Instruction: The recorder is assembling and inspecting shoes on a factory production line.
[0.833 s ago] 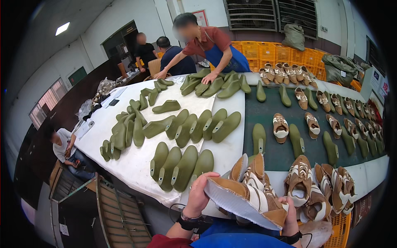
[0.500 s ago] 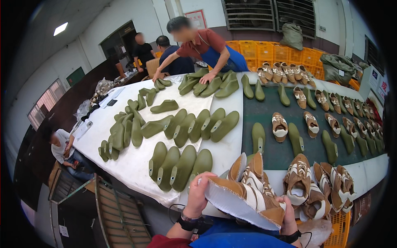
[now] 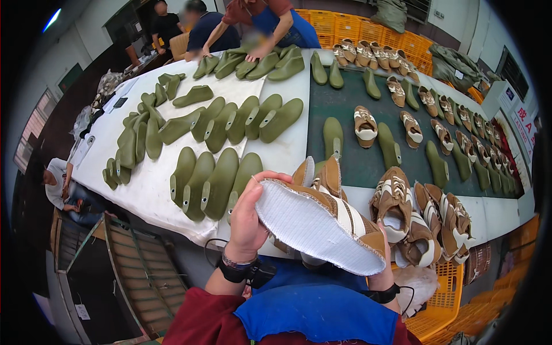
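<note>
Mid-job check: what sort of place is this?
Probably a shoe workshop: green lasts crowd the table, brown-and-white shoes lie in rows beside them, and the held shoe shows a flat white underside without a treaded outsole.

Head-worn, on the left side of a paired fisheye set; upright and unmirrored. Looks down and forward from above the blue apron [image 3: 322, 313], out across the white table [image 3: 292, 154]. Sits near the left hand [image 3: 246, 215], right hand [image 3: 387, 261] and shoe upper [image 3: 322, 236]; well apart from the orange crates [image 3: 356, 26] along the upper edge. Covers a wide angle, bending straight edges outward.
</note>
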{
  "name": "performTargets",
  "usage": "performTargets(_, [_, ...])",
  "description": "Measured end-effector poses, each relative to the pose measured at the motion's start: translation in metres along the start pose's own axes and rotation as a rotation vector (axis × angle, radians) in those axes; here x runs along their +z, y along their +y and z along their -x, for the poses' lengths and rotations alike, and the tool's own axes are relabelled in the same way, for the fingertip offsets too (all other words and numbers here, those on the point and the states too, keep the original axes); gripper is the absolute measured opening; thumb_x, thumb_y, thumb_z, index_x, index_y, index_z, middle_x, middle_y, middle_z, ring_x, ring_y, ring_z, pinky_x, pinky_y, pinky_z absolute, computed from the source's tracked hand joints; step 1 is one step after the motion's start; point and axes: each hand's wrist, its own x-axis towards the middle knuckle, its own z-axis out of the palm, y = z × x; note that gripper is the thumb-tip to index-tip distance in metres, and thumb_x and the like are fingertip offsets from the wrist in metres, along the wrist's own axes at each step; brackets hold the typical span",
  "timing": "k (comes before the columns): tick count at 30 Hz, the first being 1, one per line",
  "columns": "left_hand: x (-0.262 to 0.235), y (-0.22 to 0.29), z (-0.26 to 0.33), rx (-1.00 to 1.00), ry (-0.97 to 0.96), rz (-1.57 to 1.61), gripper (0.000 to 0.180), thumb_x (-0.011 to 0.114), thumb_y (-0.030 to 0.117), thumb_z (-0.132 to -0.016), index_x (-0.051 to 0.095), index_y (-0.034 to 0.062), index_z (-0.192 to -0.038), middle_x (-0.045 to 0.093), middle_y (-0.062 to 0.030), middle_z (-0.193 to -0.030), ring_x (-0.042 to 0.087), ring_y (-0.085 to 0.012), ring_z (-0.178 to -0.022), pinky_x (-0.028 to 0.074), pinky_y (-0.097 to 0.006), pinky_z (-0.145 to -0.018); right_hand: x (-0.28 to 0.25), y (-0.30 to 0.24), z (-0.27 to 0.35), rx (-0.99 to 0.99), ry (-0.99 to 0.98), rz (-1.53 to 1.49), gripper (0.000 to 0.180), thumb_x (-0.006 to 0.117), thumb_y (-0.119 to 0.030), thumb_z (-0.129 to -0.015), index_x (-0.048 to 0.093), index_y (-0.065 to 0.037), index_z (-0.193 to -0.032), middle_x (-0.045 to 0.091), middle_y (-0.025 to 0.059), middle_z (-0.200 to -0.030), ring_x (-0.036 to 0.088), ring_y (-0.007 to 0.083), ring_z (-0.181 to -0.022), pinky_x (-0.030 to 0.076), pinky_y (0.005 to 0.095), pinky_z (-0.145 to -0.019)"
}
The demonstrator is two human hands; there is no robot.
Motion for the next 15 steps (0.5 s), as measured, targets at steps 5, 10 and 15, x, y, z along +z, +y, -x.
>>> performTargets(5, [0.0066,0.0023,0.0051,0.014,0.061,-0.100,0.028,0.042,0.020,-0.090,0.045,0.0007,-0.110,0.052,-0.0190,-0.110,0.052,-0.0276,-0.104,0.042,-0.040,-0.093,0.0008,-0.0005,0.0028,0.006,-0.045,0.004,0.052,0.043,-0.039,-0.094,0.049,0.006,-0.119,0.060,0.0156,-0.110,0.061,0.0215,-0.096,0.049,0.0318,-0.084])
performTargets(10, [0.0105,0.0030,0.0072,0.067,0.064,-0.274,0.028,0.048,0.013,-0.087,0.044,0.0008,-0.112,0.054,-0.0171,-0.110,0.053,-0.0248,-0.104,0.043,-0.038,-0.093,-0.0004,-0.0003,0.0031,-0.022,-0.058,0.062,0.052,0.042,-0.040,-0.094,0.049,0.005,-0.120,0.059,0.0156,-0.113,0.060,0.0218,-0.098,0.048,0.0323,-0.086])
performTargets(15, [0.0097,0.0018,0.0062,0.108,0.057,-0.291,0.036,0.048,0.016,-0.089,0.043,-0.0019,-0.120,0.055,-0.0175,-0.111,0.054,-0.0235,-0.104,0.044,-0.035,-0.092,-0.0051,-0.0048,-0.0026,0.037,-0.161,-0.202,0.052,0.042,-0.041,-0.093,0.051,0.004,-0.117,0.060,0.0157,-0.111,0.061,0.0229,-0.096,0.049,0.0337,-0.085])
